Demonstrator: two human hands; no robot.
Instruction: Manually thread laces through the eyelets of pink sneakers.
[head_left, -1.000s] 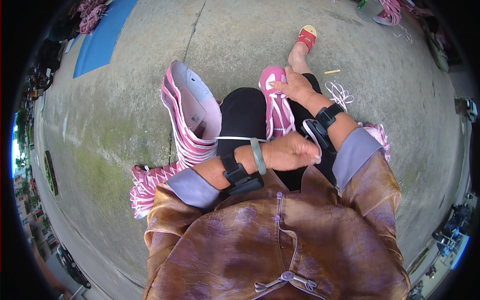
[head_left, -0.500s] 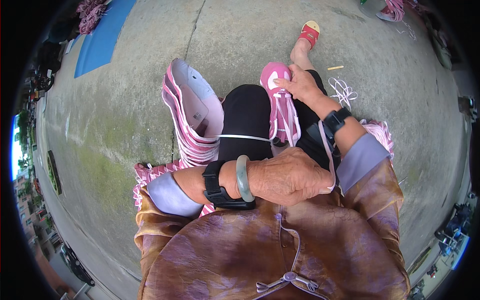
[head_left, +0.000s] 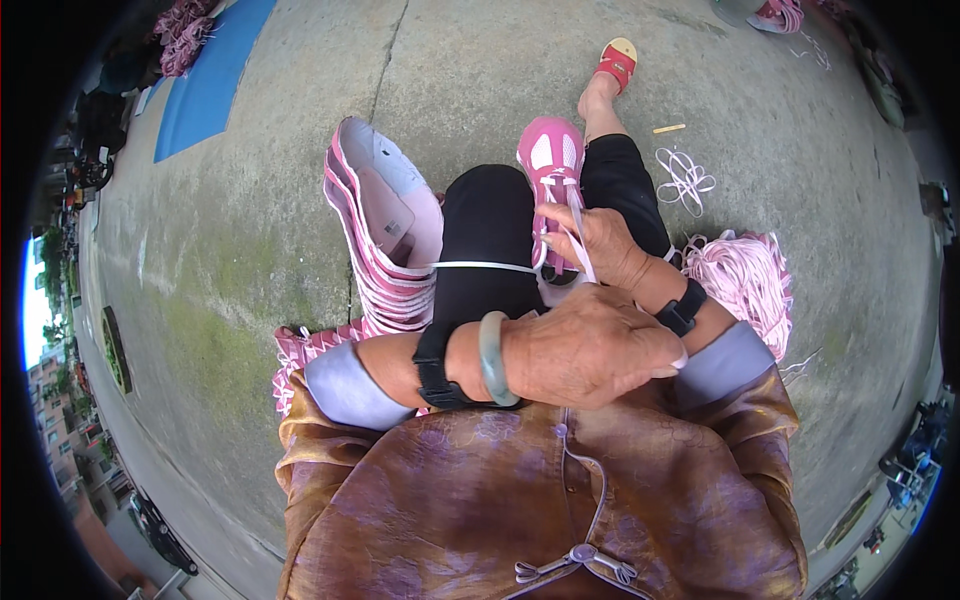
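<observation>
A pink and white shoe upper lies over my right thigh, toe pointing away from me, with pale pink shoelace threaded through its front. My right hand is at the laced opening, fingers curled round the lace, which runs across them in a narrow loop. Nearer my body, my left hand is closed in a fist, knuckles up. The lace runs down behind it; the pinched end is hidden. A white cord stretches over my left thigh to a stack of nested pink uppers.
Bundled pink laces lie by my right thigh. Beyond them, a loose lace and a small yellowish strip rest on the concrete. Laced pink pieces show beside my left forearm. A blue mat lies far left.
My right hand has come back from the shoe's toe to its laces. The lace stretched up to my left hand has dropped into a loop near the shoe. My left hand has moved slightly.
</observation>
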